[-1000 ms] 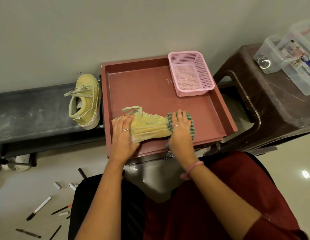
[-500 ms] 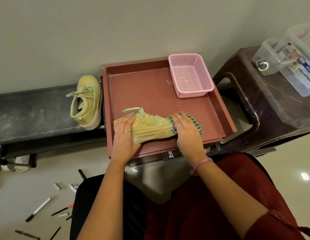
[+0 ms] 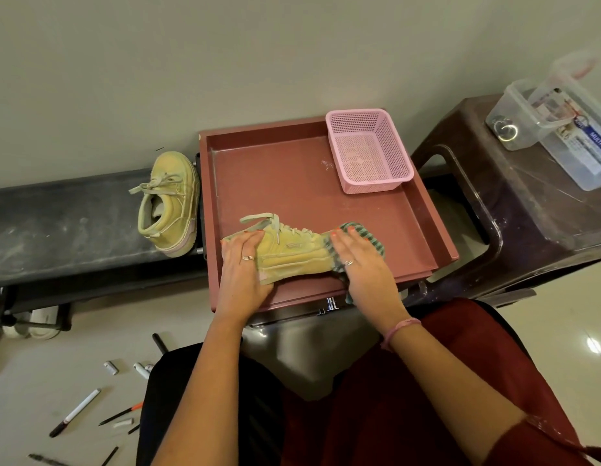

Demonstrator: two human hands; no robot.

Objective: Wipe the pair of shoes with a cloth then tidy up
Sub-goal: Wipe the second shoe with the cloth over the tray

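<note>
A yellow shoe [image 3: 292, 252] lies on its side in a big red-brown tray [image 3: 292, 173], near the tray's front edge, with its toe pointing right. The left hand [image 3: 243, 264] rests on the heel end of this shoe, fingers laid over it and bent a little, holding it down. The right hand [image 3: 363, 264] lies flat on a green striped cloth [image 3: 366, 235], with straight fingers, and presses the cloth on the toe of the shoe; part of the cloth hangs over the tray's front edge. The other yellow shoe [image 3: 168, 203] stands on a long dark worktop [image 3: 57, 223], just left of the tray and close to its side, with its toe toward the wall. The worktop looks dusty and gray. A pink basket [image 3: 369, 149] with little holes sits in the far right corner of the tray. Right of the tray is a dark brown plastic stool [image 3: 527, 213], and on it sit clear plastic boxes [image 3: 554, 129] with small things inside. Behind it all is a plain pale wall [image 3: 225, 62]. The floor [image 3: 57, 364] is shiny and light. Pens and markers [image 3: 75, 412] lie scattered on the floor at the lower left. The person wears dark red clothes [image 3: 410, 398] and has a pink band [image 3: 398, 331] on the right wrist.
</note>
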